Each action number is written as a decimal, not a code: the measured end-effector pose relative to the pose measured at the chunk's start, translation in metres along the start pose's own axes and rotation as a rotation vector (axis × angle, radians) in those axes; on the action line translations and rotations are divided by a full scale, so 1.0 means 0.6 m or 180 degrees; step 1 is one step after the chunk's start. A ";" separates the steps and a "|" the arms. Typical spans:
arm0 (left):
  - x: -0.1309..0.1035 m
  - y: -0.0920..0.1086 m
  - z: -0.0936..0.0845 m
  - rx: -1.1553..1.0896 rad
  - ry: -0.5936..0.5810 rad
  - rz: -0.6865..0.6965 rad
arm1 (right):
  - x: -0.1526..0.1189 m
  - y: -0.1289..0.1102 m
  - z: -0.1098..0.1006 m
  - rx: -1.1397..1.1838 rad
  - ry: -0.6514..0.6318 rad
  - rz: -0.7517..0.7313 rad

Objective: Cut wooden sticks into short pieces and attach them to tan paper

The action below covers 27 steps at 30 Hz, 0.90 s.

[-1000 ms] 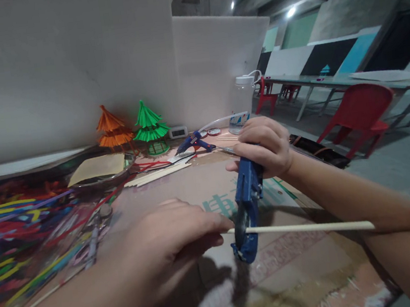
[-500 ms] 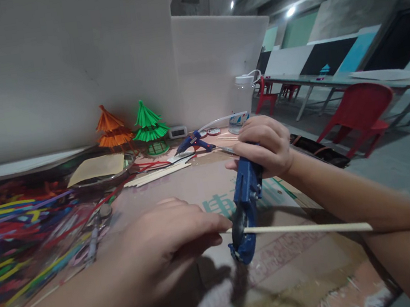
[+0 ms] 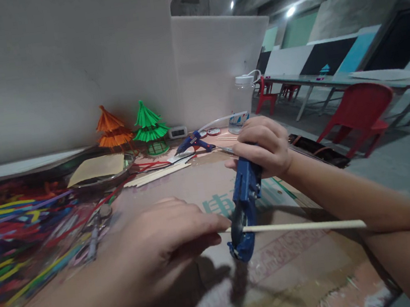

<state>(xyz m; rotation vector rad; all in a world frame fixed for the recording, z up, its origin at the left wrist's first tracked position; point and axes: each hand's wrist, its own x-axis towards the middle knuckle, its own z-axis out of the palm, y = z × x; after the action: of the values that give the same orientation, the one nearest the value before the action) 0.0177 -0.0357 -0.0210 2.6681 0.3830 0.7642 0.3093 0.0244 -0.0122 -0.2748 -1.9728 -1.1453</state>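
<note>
You had one blue cutter (image 3: 246, 183) in your right hand (image 3: 264, 142), the fingers closed round its handles, and one pale stick (image 3: 302, 226) in your left hand (image 3: 180, 230), thumb and fingertips pinching its left end. The stick passed crosswise through the cutter's jaws, above the near half of the desk (image 3: 364, 271), its longer part reaching toward your right forearm.

Two tiered models stood by the far edge, one orange model (image 3: 110, 128) and one green model (image 3: 149, 123), with one small display unit (image 3: 178, 132) just beside the green one. One glue gun (image 3: 194, 140) lay to their right, and one clear bottle (image 3: 245, 98) stood near the far right corner. Several loose sticks (image 3: 158, 174) overlapped too much to count, as did the many coloured strips (image 3: 7, 211) along the left edge, near one metal dish (image 3: 128, 166).

Compared with one second earlier, your stick's right end had shifted a little left, and the cutter's head had moved slightly the same way; both your grips were unchanged.
</note>
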 end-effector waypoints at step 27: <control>0.008 -0.008 -0.027 -0.0307 -0.0113 0.0042 | 0.035 -0.016 -0.023 -0.0592 -0.0222 0.0008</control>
<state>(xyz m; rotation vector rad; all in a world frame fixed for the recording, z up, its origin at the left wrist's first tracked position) 0.0120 -0.0257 -0.0074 2.5928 0.3118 0.7196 0.2979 0.0036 0.0010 -0.4192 -1.9270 -1.3360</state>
